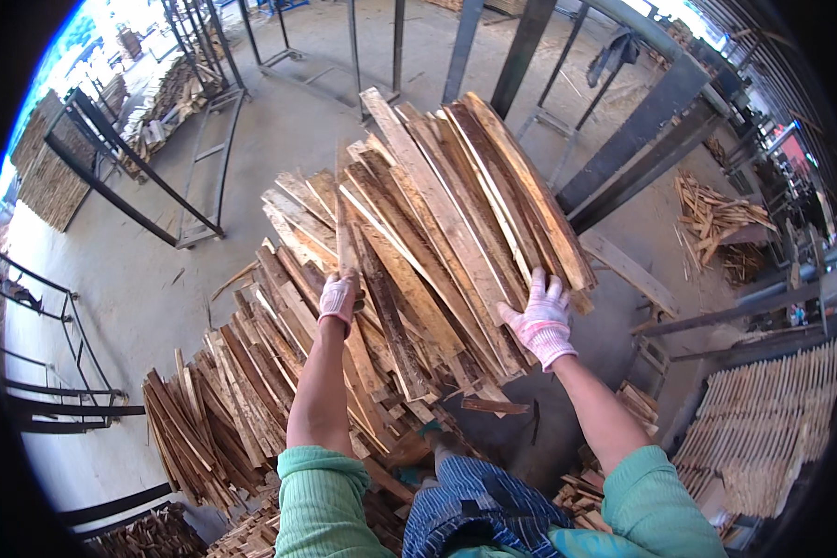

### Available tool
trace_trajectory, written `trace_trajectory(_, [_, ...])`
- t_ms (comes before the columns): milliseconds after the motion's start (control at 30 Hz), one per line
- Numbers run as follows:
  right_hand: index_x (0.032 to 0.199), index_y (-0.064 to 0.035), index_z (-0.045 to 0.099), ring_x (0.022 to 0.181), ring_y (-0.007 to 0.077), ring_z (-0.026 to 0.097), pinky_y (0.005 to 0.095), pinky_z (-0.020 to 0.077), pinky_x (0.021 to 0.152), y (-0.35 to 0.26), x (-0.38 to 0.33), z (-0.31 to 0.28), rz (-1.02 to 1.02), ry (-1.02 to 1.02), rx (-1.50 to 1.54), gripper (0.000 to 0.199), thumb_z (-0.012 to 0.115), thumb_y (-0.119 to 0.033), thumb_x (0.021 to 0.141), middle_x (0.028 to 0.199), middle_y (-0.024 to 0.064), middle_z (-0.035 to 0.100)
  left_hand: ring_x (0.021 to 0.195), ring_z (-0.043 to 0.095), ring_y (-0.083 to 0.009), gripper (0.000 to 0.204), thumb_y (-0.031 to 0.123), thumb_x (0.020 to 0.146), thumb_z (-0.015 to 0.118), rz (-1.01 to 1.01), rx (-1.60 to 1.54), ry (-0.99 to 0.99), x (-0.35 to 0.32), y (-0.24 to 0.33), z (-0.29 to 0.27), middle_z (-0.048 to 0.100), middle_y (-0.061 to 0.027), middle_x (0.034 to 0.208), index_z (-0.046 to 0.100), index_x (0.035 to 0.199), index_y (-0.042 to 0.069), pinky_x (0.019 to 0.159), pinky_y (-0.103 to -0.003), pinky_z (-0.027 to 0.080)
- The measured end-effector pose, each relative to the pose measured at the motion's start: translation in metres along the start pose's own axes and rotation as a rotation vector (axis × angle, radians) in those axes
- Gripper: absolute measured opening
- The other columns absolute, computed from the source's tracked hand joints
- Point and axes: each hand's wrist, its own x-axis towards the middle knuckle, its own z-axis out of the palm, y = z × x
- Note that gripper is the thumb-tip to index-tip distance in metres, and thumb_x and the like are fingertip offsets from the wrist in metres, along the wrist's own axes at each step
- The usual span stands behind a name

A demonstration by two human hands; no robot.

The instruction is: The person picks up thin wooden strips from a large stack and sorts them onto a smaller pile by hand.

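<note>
Left hand: the gloved left hand point(337, 299) was closed round the near end of one thin wooden slat point(342, 232), which ran up from it toward twelve o'clock.
Right hand: the right hand point(541, 321) – in a white knit glove – lay flat and spread open on the bundle of slats point(456, 214), gripping nothing.
Handling: the strips looked stiff, light singly, rough and splintery; a hold near the middle would probably balance a long one better than the end.
Bundle's place: it lay between the hands and fanned away toward one o'clock, resting on a lower heap of darker offcuts point(223, 409) at about eight o'clock.
Farther out: black steel racks point(139, 181) stood at ten o'clock on the concrete floor point(279, 121) – and stacked pale slats point(772, 418) sat at four o'clock.
</note>
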Motion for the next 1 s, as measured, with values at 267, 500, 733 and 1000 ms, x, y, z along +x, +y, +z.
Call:
trace_trajectory(267, [0.159, -0.0109, 0.022, 0.142, 0.0512, 0.029, 0.0595, 0.0283, 0.116, 0.026, 0.010, -0.006, 0.085, -0.146, 0.066, 0.107, 0.068, -0.068, 0.081, 0.158, 0.0282, 0.024, 0.069, 0.066, -0.0205, 0.043, 0.033, 0.090, 0.074, -0.034, -0.530, 0.049, -0.191, 0.072, -0.021, 0.059, -0.0087, 0.081, 0.053, 0.110, 0.002, 0.065, -0.039, 0.065])
trace_trajectory(500, [0.160, -0.0127, 0.024, 0.143, 0.0527, 0.028, 0.0559, 0.0325, 0.114, 0.023, 0.023, 0.016, 0.108, -0.124, 0.340, 0.107, 0.066, -0.073, 0.081, 0.153, 0.0356, 0.030, 0.077, 0.061, -0.0120, 0.038, 0.030, 0.098, 0.068, -0.122, -0.562, 0.184, -0.272, 0.040, 0.059, 0.062, -0.0048, 0.097, 0.055, 0.127, 0.009, 0.058, -0.024, 0.052])
trace_trajectory(733, [0.147, 0.0007, 0.044, 0.124, 0.0373, 0.056, 0.0464, 0.0491, 0.100, 0.104, 0.055, 0.065, 0.043, -0.312, 0.261, 0.078, 0.050, -0.061, 0.099, 0.140, 0.0228, 0.054, 0.115, 0.059, -0.0425, 0.084, 0.065, 0.086, 0.064, 0.165, 0.281, -0.147, -0.200, 0.013, 0.187, 0.055, -0.0263, 0.127, 0.045, 0.136, 0.000, 0.095, -0.052, 0.050])
trace_trajectory(1000, [0.156, -0.0026, 0.029, 0.129, 0.0247, 0.051, 0.0398, 0.0439, 0.106, -0.017, -0.052, 0.059, 0.112, -0.495, 1.099, 0.079, 0.056, -0.052, 0.101, 0.148, 0.0157, 0.048, 0.121, 0.058, -0.0389, 0.108, 0.052, 0.069, 0.079, 0.092, 0.073, -0.296, -0.200, 0.016, 0.077, 0.055, -0.0322, 0.130, 0.034, 0.145, -0.010, 0.102, -0.041, 0.048])
